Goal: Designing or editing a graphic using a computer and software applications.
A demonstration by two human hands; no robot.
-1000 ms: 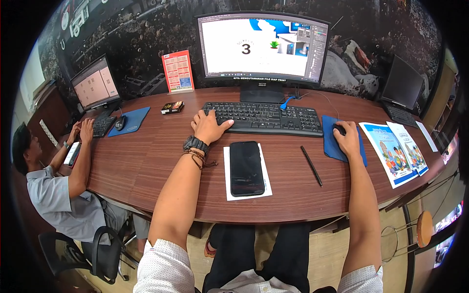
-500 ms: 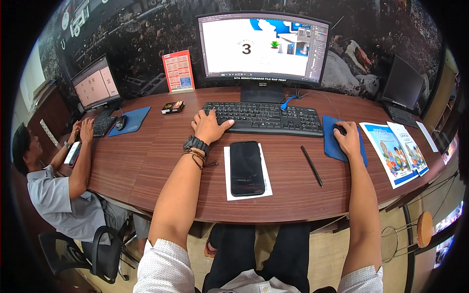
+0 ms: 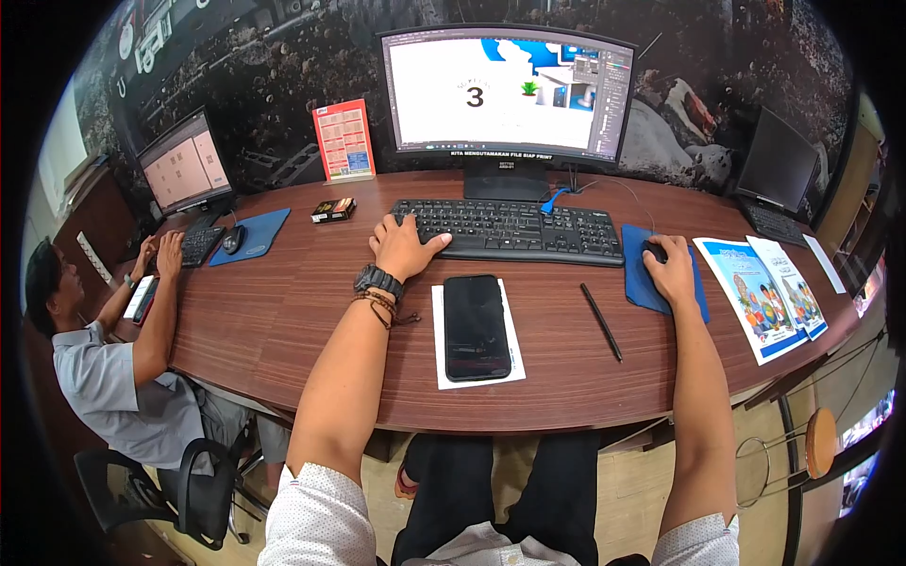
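Note:
My left hand (image 3: 406, 247) rests at the left end of a black keyboard (image 3: 528, 226), fingers spread over its keys and thumb stretched to the right. A dark watch (image 3: 379, 281) and beaded bracelets (image 3: 381, 307) are on that wrist. Over at the right, my right hand (image 3: 670, 269) is wrapped round a black computer mouse (image 3: 654, 251) on a blue mouse pad (image 3: 644, 288). Beyond the keyboard, a monitor (image 3: 510, 94) shows design software with a mostly white page and a blue picture. A black phone (image 3: 477, 330) lies on white paper (image 3: 519, 373) between my forearms.
A black pen (image 3: 602, 323) lies right of the phone. Printed booklets (image 3: 755, 302) are at the right edge. Near the red desk calendar (image 3: 344, 141) sits a small box (image 3: 334, 209). Another person (image 3: 123, 368) sits at left, holding a phone, by a second monitor (image 3: 184, 165).

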